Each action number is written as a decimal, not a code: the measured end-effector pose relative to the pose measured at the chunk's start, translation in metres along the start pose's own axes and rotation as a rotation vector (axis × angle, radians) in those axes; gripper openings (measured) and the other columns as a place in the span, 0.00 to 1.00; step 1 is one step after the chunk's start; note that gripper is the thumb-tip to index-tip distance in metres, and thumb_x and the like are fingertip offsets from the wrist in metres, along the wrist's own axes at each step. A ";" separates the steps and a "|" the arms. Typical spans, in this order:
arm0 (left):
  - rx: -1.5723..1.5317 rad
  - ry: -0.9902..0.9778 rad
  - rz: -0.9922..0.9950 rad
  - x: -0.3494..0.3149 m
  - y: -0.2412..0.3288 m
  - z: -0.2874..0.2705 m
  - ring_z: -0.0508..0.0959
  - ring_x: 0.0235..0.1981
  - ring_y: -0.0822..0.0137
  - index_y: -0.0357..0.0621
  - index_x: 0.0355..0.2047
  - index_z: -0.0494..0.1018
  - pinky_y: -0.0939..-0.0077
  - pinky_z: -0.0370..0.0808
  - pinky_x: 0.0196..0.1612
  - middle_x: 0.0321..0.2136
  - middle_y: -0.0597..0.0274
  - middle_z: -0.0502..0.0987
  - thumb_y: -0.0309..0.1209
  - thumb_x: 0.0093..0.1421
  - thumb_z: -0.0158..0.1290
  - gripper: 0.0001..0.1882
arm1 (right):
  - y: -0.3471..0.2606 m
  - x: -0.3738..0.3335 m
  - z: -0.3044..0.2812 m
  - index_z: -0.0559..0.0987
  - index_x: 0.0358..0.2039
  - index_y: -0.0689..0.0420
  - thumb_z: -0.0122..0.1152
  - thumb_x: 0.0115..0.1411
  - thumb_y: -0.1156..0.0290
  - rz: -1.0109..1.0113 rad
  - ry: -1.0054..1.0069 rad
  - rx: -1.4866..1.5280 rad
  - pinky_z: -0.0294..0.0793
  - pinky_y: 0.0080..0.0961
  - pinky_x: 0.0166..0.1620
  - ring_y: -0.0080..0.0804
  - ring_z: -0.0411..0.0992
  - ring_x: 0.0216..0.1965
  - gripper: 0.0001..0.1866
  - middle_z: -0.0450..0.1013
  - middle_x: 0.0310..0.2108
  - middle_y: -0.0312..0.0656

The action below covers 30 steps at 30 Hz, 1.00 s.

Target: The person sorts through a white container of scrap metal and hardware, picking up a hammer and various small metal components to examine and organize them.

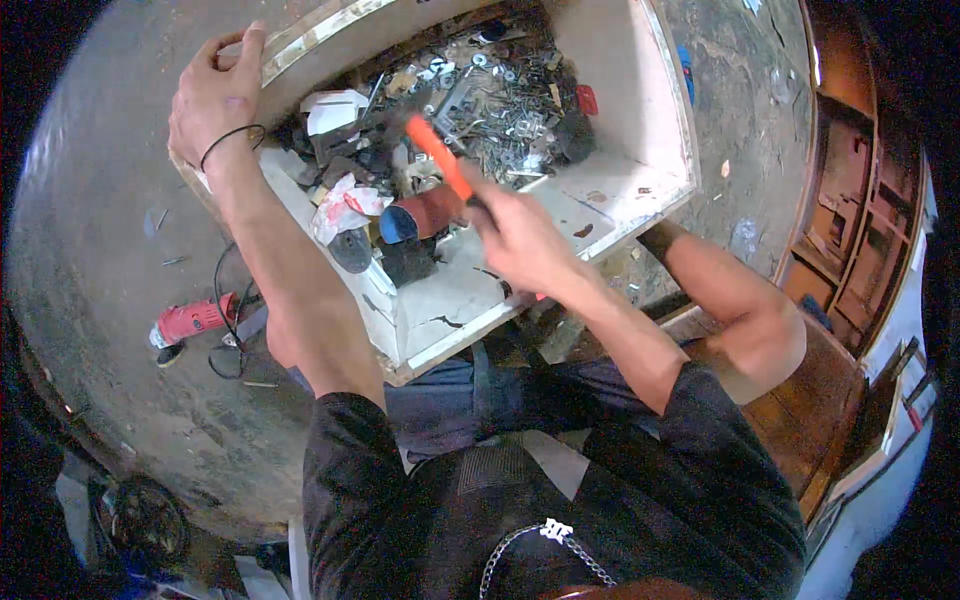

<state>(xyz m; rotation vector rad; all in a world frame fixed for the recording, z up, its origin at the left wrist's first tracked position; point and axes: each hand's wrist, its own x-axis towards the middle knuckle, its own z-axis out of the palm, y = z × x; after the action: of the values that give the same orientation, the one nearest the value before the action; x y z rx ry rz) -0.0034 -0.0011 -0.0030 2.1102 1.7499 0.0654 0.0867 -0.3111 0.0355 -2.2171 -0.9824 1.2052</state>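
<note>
A large white-walled wooden box (400, 330) stands tilted before me, full of loose screws, washers and metal scraps (500, 100). My left hand (215, 100) is closed over its far left rim, fingers curled. Over the box, my right hand (520, 235) grips a tool with an orange and black handle (440, 155). The tool's far end is blurred, so I cannot tell its kind. Below the handle lies a reddish-brown cylinder with a blue end (410, 222). Beside it are a crumpled red and white wrapper (350, 208) and a grey disc (350, 250).
A red corded power tool (195, 322) lies on the concrete floor to the left, its black cable (222, 290) looping toward the box. A small red piece (586, 99) is inside the box at the right. Wooden furniture (845, 220) stands at the far right.
</note>
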 end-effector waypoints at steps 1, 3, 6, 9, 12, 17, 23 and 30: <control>0.002 0.014 0.006 -0.001 0.002 0.000 0.78 0.51 0.58 0.73 0.49 0.78 0.59 0.73 0.52 0.46 0.68 0.81 0.66 0.52 0.50 0.29 | 0.009 0.001 -0.005 0.65 0.61 0.61 0.51 0.63 0.74 -0.006 0.078 -0.006 0.70 0.47 0.48 0.60 0.72 0.46 0.24 0.74 0.44 0.62; 0.018 0.050 0.012 -0.005 0.002 -0.001 0.80 0.47 0.60 0.72 0.46 0.79 0.60 0.74 0.49 0.41 0.75 0.83 0.65 0.51 0.50 0.27 | 0.030 0.006 -0.020 0.65 0.61 0.61 0.50 0.64 0.74 0.035 0.202 -0.080 0.71 0.48 0.46 0.61 0.73 0.46 0.24 0.73 0.44 0.63; 0.045 0.109 0.011 -0.006 -0.002 -0.001 0.80 0.47 0.60 0.72 0.46 0.79 0.60 0.74 0.49 0.41 0.75 0.82 0.65 0.52 0.50 0.27 | 0.042 0.021 -0.036 0.65 0.61 0.62 0.50 0.64 0.73 0.224 0.179 -0.198 0.71 0.48 0.44 0.61 0.73 0.45 0.24 0.73 0.42 0.65; 0.019 0.034 0.022 0.008 -0.007 0.003 0.77 0.52 0.56 0.73 0.50 0.77 0.59 0.71 0.55 0.48 0.66 0.80 0.67 0.51 0.50 0.30 | 0.057 0.019 -0.018 0.64 0.62 0.62 0.50 0.64 0.73 0.302 0.065 -0.216 0.70 0.50 0.44 0.62 0.73 0.45 0.25 0.73 0.42 0.67; 0.027 0.056 0.014 0.008 -0.004 0.008 0.77 0.52 0.56 0.72 0.50 0.77 0.59 0.71 0.55 0.48 0.65 0.80 0.68 0.51 0.50 0.31 | 0.046 0.019 0.032 0.62 0.62 0.64 0.51 0.63 0.72 0.147 0.084 -0.027 0.70 0.51 0.44 0.62 0.73 0.42 0.27 0.73 0.40 0.66; 0.001 0.058 0.034 0.001 -0.003 0.003 0.79 0.49 0.58 0.72 0.48 0.78 0.60 0.73 0.52 0.44 0.73 0.82 0.66 0.52 0.50 0.28 | -0.015 0.017 0.045 0.61 0.63 0.64 0.51 0.63 0.73 -0.096 -0.038 -0.005 0.70 0.44 0.51 0.61 0.71 0.48 0.28 0.71 0.46 0.64; -0.020 0.075 0.054 0.004 -0.007 0.004 0.79 0.49 0.57 0.68 0.48 0.79 0.59 0.72 0.52 0.44 0.67 0.81 0.66 0.51 0.51 0.30 | -0.005 -0.008 0.018 0.63 0.63 0.60 0.51 0.64 0.74 -0.071 0.009 0.095 0.69 0.44 0.51 0.60 0.70 0.51 0.26 0.71 0.49 0.63; -0.016 0.058 0.051 0.006 -0.010 0.002 0.78 0.51 0.56 0.69 0.49 0.78 0.59 0.72 0.53 0.47 0.66 0.80 0.67 0.51 0.50 0.31 | 0.063 0.007 -0.031 0.64 0.59 0.58 0.49 0.63 0.74 0.180 0.180 -0.252 0.71 0.55 0.38 0.63 0.74 0.37 0.23 0.75 0.34 0.63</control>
<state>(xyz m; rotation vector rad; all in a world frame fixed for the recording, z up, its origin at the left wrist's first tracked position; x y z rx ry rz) -0.0105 0.0051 -0.0097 2.1615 1.7227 0.1559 0.1398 -0.3487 0.0073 -2.6080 -0.9212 0.9755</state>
